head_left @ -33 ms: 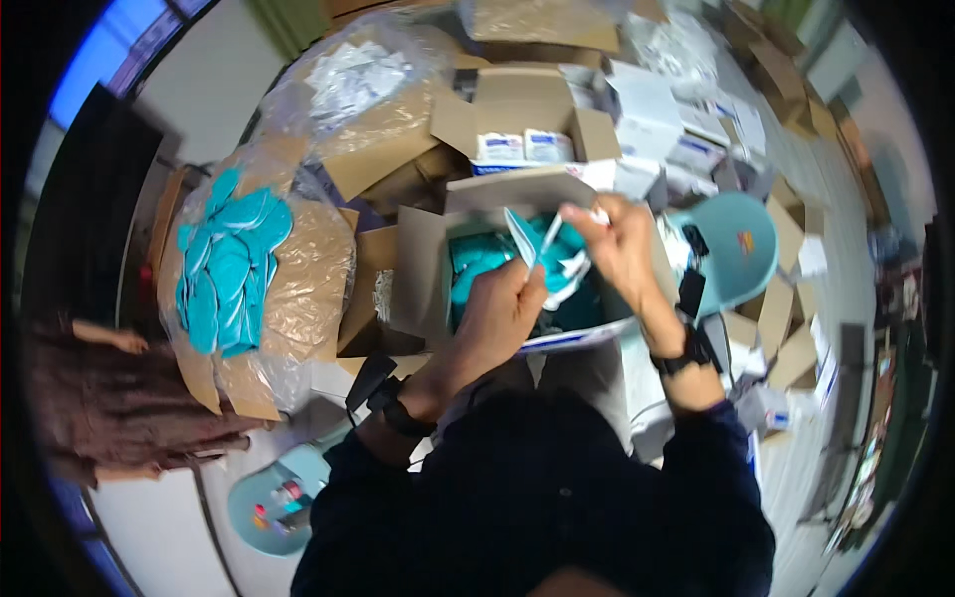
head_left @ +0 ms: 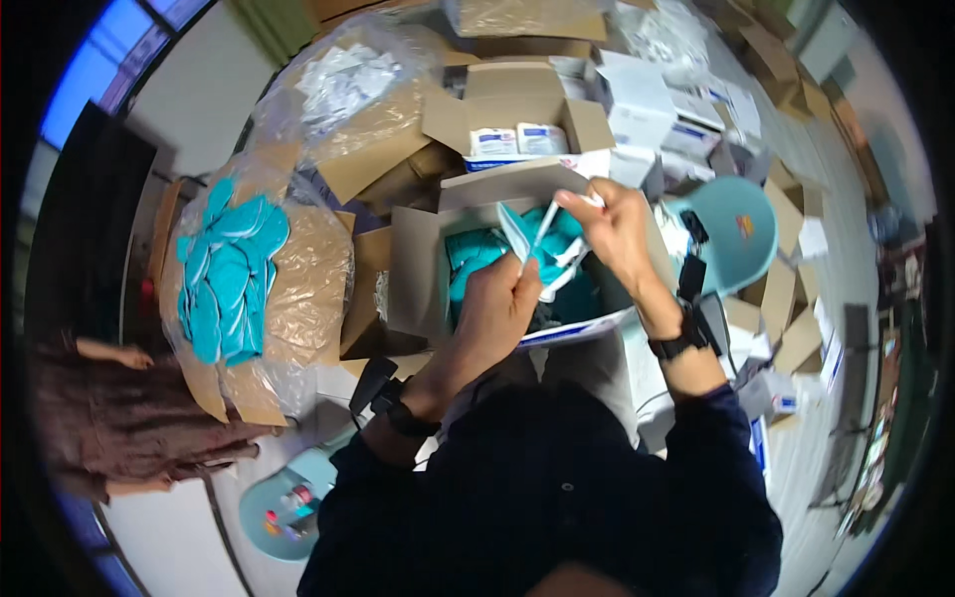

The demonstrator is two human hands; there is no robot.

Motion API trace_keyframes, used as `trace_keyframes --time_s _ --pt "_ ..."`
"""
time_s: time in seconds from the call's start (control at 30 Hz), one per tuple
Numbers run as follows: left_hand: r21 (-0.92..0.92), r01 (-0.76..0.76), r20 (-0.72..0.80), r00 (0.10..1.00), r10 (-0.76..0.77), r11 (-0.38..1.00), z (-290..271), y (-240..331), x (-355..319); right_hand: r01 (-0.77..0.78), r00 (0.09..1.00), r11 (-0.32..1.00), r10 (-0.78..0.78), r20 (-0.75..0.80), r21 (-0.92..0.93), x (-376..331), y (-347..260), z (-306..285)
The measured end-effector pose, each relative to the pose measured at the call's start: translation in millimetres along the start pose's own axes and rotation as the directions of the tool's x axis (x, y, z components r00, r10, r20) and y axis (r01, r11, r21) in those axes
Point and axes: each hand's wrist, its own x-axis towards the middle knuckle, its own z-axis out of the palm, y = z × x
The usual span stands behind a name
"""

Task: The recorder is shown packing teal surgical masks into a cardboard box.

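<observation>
My left hand (head_left: 500,306) is closed over the open cardboard box (head_left: 502,189) in front of me. It pinches a folded teal piece with a white inner face (head_left: 513,231), pointed at the top. My right hand (head_left: 619,235), also closed, grips a white strip (head_left: 546,221) between thumb and fingers, to the right of the folded piece. Whether strip and piece are joined is too small to tell. Under my hands the box holds several teal pieces (head_left: 472,251) with white bands (head_left: 565,277) among them.
At left, a heap of teal pieces (head_left: 235,269) lies on a plastic-covered carton (head_left: 308,289). Beyond my box stands another open box (head_left: 512,85) with white packs. A teal stool (head_left: 741,239) is at right, another (head_left: 261,512) at lower left. Another person's sleeve (head_left: 129,398) shows at far left.
The whole view has shifted slightly. Both hands keep their hold, and the white strip in my right hand looks a little longer and more stretched.
</observation>
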Motion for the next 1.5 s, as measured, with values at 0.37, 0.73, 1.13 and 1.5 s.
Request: trace_keyframes --time_s 0.37,0.73,1.13,1.5 --pt "0.126 -0.144 -0.202 0.965 0.167 0.982 4.1 -4.4 -8.0 -0.099 0.995 0.968 0.1 0.005 0.231 6.1 -11.1 -4.5" --pt "-0.15 0.079 -0.164 0.981 -0.103 0.986 1.5 2.8 9.6 0.366 0.871 0.931 -0.342 0.354 -0.001 -23.6 -32.1 -4.5" --pt "-0.296 -0.079 -0.476 0.876 -0.075 0.952 -19.8 6.3 18.0 -0.003 0.991 0.986 -0.019 0.133 0.166 -7.6 11.6 -30.6" --pt "-0.921 0.267 0.068 0.829 -0.555 0.285 9.7 -9.8 9.9 -0.016 0.937 0.876 -0.154 0.312 0.482 -37.9 -44.2 4.7"
